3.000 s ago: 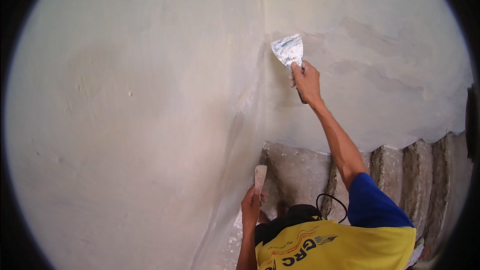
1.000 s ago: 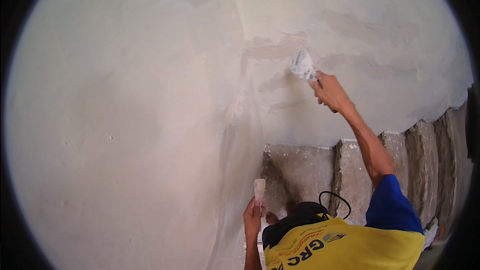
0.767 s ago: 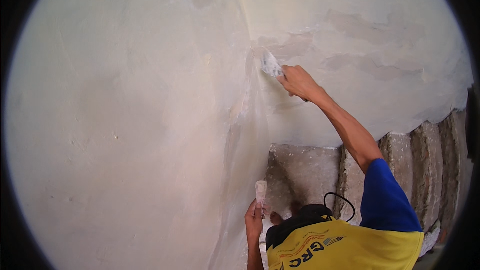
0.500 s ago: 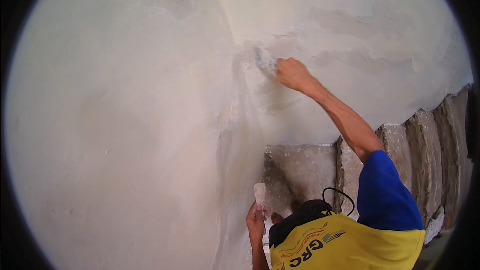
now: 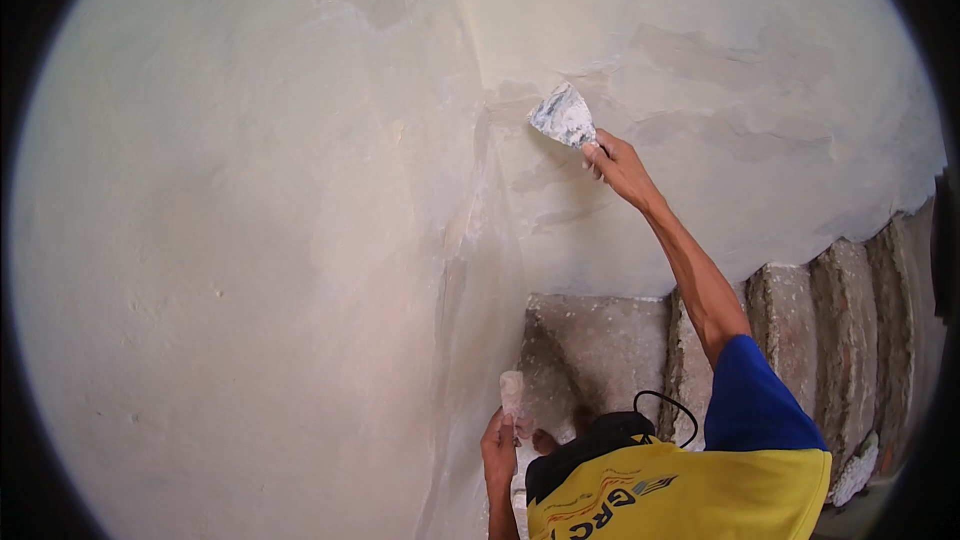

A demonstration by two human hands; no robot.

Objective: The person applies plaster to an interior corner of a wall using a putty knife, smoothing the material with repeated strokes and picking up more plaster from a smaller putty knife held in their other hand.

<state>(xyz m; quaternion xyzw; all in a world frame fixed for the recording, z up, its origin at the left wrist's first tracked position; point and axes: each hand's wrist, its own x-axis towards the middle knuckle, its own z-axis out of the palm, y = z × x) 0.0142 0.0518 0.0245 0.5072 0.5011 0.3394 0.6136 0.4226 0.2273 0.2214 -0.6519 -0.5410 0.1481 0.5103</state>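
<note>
My right hand (image 5: 612, 162) is closed round a wide putty knife (image 5: 560, 118), its blade smeared with white plaster and held at the right-hand wall (image 5: 720, 180), near the corner seam; whether it touches is unclear. The surface there has darker, streaky patches. Lower down, beside the left wall (image 5: 250, 270), my left hand (image 5: 500, 440) grips a narrow pale tool (image 5: 511, 390), apparently a small spatula, with its flat end pointing up.
Rough concrete steps (image 5: 840, 340), speckled white, run along the foot of the right wall and curve toward the right rim, with a flatter landing (image 5: 600, 340) below the corner. My bare feet show partly beside my yellow-and-blue shirt (image 5: 680, 490). A dark upright edge stands at far right.
My right hand's putty knife moved right, then swept left toward the corner; since half a second ago it has turned, showing its plastered face. My left hand has sunk slightly since three seconds ago.
</note>
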